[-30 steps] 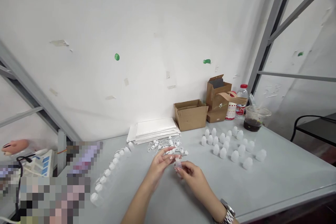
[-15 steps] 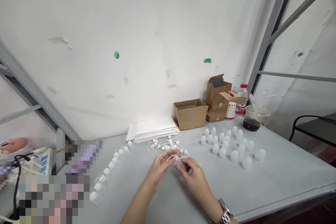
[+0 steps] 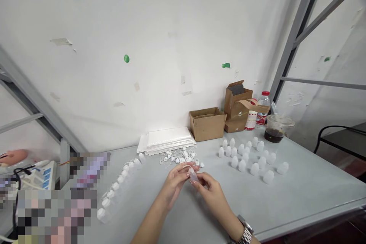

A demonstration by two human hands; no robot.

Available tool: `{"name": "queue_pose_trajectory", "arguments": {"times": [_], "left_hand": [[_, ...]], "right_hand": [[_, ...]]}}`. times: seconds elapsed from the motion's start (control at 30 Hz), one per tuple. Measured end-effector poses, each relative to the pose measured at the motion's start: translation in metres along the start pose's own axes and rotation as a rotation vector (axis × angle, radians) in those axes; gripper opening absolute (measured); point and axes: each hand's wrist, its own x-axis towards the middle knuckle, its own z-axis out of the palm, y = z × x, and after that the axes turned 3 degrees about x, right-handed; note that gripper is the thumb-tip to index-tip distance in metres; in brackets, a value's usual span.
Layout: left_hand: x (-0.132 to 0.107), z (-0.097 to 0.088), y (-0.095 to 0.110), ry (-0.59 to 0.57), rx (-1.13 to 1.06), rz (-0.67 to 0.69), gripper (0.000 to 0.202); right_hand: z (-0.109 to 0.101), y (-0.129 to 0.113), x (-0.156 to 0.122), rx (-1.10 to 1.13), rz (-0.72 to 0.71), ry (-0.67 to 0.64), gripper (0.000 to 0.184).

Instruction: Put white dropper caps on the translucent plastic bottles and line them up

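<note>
Between my two hands, above the grey table, is a small translucent plastic bottle [image 3: 193,175]. My left hand [image 3: 178,179] pinches the white cap at its top, and a thin loop curves over those fingers. The fingers of my right hand [image 3: 208,183] are closed round the bottle's body. Just beyond my hands lies a pile of white caps with thin loops [image 3: 183,156]. To the left runs a slanting row of capped bottles [image 3: 120,179]. Several bottles without such caps [image 3: 242,165] stand upright to the right.
Behind the caps lies a stack of white sheets or envelopes [image 3: 168,139]. An open cardboard box [image 3: 208,127], a brown paper bag [image 3: 236,116], a red-capped bottle [image 3: 263,108] and a plastic bowl of dark liquid [image 3: 274,134] stand along the back right. A power strip [image 3: 42,177] is far left.
My hands stay in nearly the same place, both on the bottle. My left fingers have shifted slightly around the cap, and the bottle's tilt differs a little.
</note>
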Motion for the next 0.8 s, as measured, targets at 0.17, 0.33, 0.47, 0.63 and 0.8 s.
{"name": "queue_pose_trajectory", "arguments": {"times": [0.17,0.33,0.47,0.63,0.8], "left_hand": [[0.0004,0.0003,0.0002,-0.002,-0.062,-0.050,0.025],[0.0007,0.0018,-0.0001,0.027,0.007,-0.081,0.030],[0.0021,0.0018,-0.0026,0.071,0.147,-0.041,0.030],[0.0041,0.0015,-0.0048,0.097,0.209,-0.028,0.029],[0.0020,0.0010,-0.0011,0.048,0.090,-0.062,0.025]], "right_hand": [[0.0017,-0.0014,0.0018,0.225,0.066,-0.155,0.031],[0.0026,-0.0040,0.0001,0.191,0.099,-0.113,0.025],[0.0028,-0.0022,-0.0019,-0.034,0.005,0.071,0.016],[0.0044,0.0056,-0.0040,-0.235,-0.145,0.200,0.016],[0.0026,-0.0003,-0.0020,-0.046,-0.105,0.037,0.025]]}}
